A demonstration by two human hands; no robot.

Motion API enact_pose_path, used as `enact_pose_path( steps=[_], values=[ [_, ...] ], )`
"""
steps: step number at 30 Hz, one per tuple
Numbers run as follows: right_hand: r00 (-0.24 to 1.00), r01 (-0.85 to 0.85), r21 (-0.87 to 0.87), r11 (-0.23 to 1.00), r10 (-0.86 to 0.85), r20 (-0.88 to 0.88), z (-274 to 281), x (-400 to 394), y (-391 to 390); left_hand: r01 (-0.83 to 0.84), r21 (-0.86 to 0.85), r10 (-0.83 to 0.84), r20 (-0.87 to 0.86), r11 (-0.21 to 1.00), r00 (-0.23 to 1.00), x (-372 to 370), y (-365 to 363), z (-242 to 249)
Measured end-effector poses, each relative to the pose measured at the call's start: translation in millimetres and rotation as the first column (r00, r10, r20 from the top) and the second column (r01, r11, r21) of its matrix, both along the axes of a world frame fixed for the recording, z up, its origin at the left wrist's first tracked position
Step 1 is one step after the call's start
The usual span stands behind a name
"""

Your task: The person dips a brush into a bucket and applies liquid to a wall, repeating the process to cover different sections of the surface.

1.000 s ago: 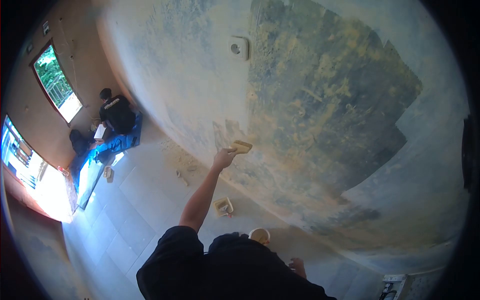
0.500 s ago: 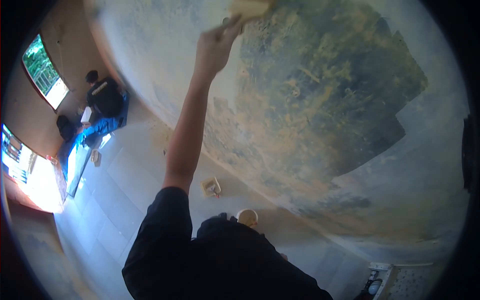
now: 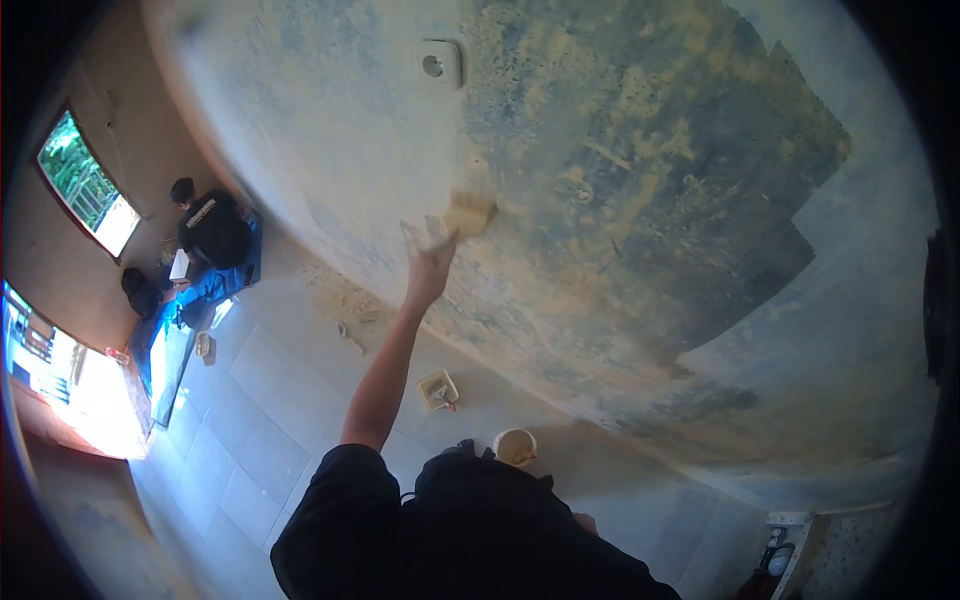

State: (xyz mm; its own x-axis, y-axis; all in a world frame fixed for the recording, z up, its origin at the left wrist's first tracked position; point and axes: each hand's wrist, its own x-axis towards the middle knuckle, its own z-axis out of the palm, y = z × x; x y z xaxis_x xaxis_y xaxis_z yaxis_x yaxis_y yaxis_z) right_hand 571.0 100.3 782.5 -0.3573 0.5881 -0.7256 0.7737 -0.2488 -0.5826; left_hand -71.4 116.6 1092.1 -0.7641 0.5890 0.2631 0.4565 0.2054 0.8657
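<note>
My left hand [image 3: 431, 274] is closed around the handle of a wide flat brush [image 3: 470, 213], pale yellowish and blurred by motion. The brush is at the wall [image 3: 640, 180], along the left edge of a dark, mottled blue-green and ochre patch. Paler wall surface lies to the left of it. Only a small bit of my right hand [image 3: 585, 522] shows beside my dark shirt, low in the view; its fingers are hidden.
A white wall socket [image 3: 440, 64] sits above the brush. On the tiled floor stand a bucket [image 3: 516, 447] and a small tray [image 3: 438, 390] with a tool in it. Debris [image 3: 345, 295] lies along the wall. Another person [image 3: 214, 228] sits at the far left.
My left hand has come down the wall with the brush, from the top of the view to the middle. The socket is now uncovered, and the view has shifted slightly.
</note>
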Motion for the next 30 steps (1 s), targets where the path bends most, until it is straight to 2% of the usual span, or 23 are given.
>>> enact_pose_path(
  steps=[1,2,4,5,7,8,9,10,11,13,14,16,17,18,19,20,21,23,24,27,29,30],
  values=[
    [1.0,0.0,-0.003,1.0,0.0,0.005,3,-2,2,0.044,-0.054,-0.051,-0.147,0.998,0.988,-10,-4,-45],
    [1.0,-0.001,-0.007,1.0,0.001,0.015,7,0,3,0.073,-0.299,-0.069,0.023,0.951,0.997,-12,-14,-66],
    [0.999,0.0,-0.012,1.0,0.001,0.039,19,8,8,0.114,-0.533,-0.111,0.037,0.838,0.993,-9,-30,-101],
    [0.999,0.007,-0.007,1.0,-0.007,0.045,23,8,13,0.11,-0.527,-0.108,0.035,0.843,0.994,-11,-33,-111],
    [0.998,0.038,0.007,0.999,-0.038,0.05,30,6,24,0.022,-0.477,0.008,0.059,0.879,0.998,-19,-28,-122],
    [0.997,0.056,0.008,0.998,-0.056,0.056,33,6,25,-0.044,-0.517,0.066,0.025,0.855,0.997,-31,-19,-119],
    [0.995,0.072,0.0,0.997,-0.072,0.069,34,11,21,0.05,-0.45,-0.078,-0.044,0.892,0.996,-34,-20,-84],
    [0.926,0.376,-0.211,0.902,-0.356,0.127,31,5,27,-0.014,-0.389,-0.018,-0.078,0.921,0.997,-64,-3,-100],
    [0.925,0.377,-0.216,0.901,-0.354,0.137,35,1,29,-0.015,-0.424,-0.018,-0.074,0.905,0.997,-58,-5,-41],
    [0.863,0.5,-0.227,0.836,-0.461,0.206,43,-9,29,-0.075,-0.371,-0.02,-0.245,0.926,0.969,-73,-2,15],
    [0.865,0.497,-0.231,0.836,-0.455,0.213,44,-8,26,-0.043,-0.363,-0.046,-0.233,0.931,0.971,-74,-7,48],
    [0.938,0.341,-0.195,0.92,-0.32,0.131,35,-7,20,-0.012,-0.317,-0.039,-0.153,0.948,0.988,-82,-16,97],
    [0.94,0.336,-0.207,0.919,-0.313,0.134,24,-3,16,-0.004,-0.266,-0.023,-0.098,0.964,0.995,-82,-22,118],
    [0.979,0.197,-0.148,0.969,-0.188,0.074,14,4,13,0.018,-0.031,-0.024,-0.192,0.999,0.981,-89,-24,120],
    [0.998,0.057,-0.083,0.995,-0.055,0.021,5,14,9,0.012,0.044,-0.003,-0.188,0.999,0.982,-87,-28,137],
    [0.996,-0.081,-0.011,0.997,0.08,-0.025,4,18,2,-0.038,0.051,0.044,-0.107,0.998,0.993,-82,-32,149],
    [0.996,-0.082,-0.029,0.996,0.081,-0.021,3,19,1,-0.04,0.033,0.043,-0.102,0.999,0.994,-77,-31,157],
    [0.998,0.054,-0.105,0.993,-0.051,0.029,12,13,-1,0.0,0.308,0.018,-0.057,0.951,0.998,-68,-25,162],
    [0.991,0.126,-0.136,0.983,-0.119,0.058,18,9,-1,0.033,0.331,0.015,-0.143,0.943,0.99,-74,-19,148],
    [0.933,0.354,-0.2,0.913,-0.332,0.135,36,-5,0,-0.009,0.239,0.064,-0.225,0.971,0.972,-85,-3,94],
    [0.866,0.498,-0.226,0.837,-0.464,0.189,45,-11,-2,0.002,0.229,0.037,-0.168,0.973,0.985,-86,1,42],
    [0.864,0.495,-0.193,0.847,-0.457,0.21,47,-13,-4,0.0,0.187,0.028,-0.147,0.982,0.989,-83,-3,21]
  ],
)
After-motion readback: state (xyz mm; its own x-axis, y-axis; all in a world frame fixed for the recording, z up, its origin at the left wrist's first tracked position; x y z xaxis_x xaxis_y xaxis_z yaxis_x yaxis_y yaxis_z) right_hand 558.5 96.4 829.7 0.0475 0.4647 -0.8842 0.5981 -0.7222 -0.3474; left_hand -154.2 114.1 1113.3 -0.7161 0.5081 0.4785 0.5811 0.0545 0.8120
